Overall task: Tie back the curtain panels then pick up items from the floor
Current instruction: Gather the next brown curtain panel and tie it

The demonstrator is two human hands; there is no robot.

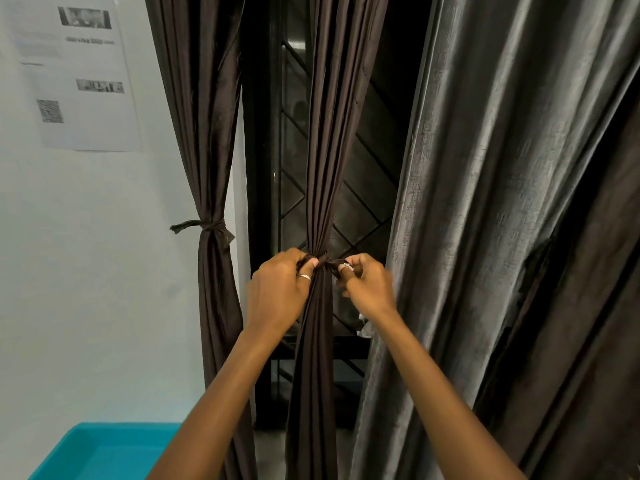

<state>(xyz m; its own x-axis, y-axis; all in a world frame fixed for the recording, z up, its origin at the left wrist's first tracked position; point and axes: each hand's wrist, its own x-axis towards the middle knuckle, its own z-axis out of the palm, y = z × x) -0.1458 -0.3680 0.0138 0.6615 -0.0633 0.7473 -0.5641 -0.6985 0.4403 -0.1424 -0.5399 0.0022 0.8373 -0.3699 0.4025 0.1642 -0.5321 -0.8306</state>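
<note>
At the middle curtain panel (325,168), our left hand (277,289) and right hand (369,289) pinch the tie band (327,262), fingers curled on its ends at nine and three o'clock.

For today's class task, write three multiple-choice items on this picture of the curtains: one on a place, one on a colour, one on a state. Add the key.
1. Where is the paper sheet?
A. On the wall, beside the left curtain
B. On the floor
C. On the window glass

2. What colour is the tub at lower left?
A. Red
B. Turquoise
C. Black

3. What state is the middle curtain in?
A. Hanging loose, untouched
B. Lying on the floor
C. Gathered, with both hands at its tie

Key:
1 A: the sheet is stuck flat on the wall, left of the curtain.
2 B: its rim and inside are turquoise.
3 C: the left hand and right hand each pinch the tie where the cloth is gathered.
</note>
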